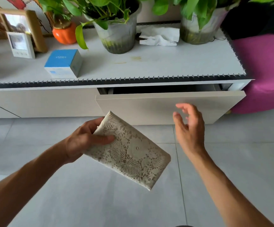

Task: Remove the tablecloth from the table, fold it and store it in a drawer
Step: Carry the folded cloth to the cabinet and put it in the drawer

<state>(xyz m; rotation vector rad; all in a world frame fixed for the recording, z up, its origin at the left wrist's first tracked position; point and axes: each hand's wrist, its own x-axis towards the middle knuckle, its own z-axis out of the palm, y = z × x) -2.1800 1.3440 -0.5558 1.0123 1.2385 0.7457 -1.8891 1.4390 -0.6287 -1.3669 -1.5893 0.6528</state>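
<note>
The folded tablecloth is a cream lace-patterned rectangle, held in the air above the floor. My left hand grips its upper left end, thumb on top and fingers underneath. My right hand hovers with relaxed, spread fingers just in front of the drawer front and holds nothing. The white drawer of the low cabinet stands slightly pulled out, with a dark gap showing along its top.
The cabinet top carries two potted plants, an orange vase, a blue-and-white box, crumpled tissue, a small white device and a picture frame. A magenta seat stands to the right. Grey tiled floor lies below.
</note>
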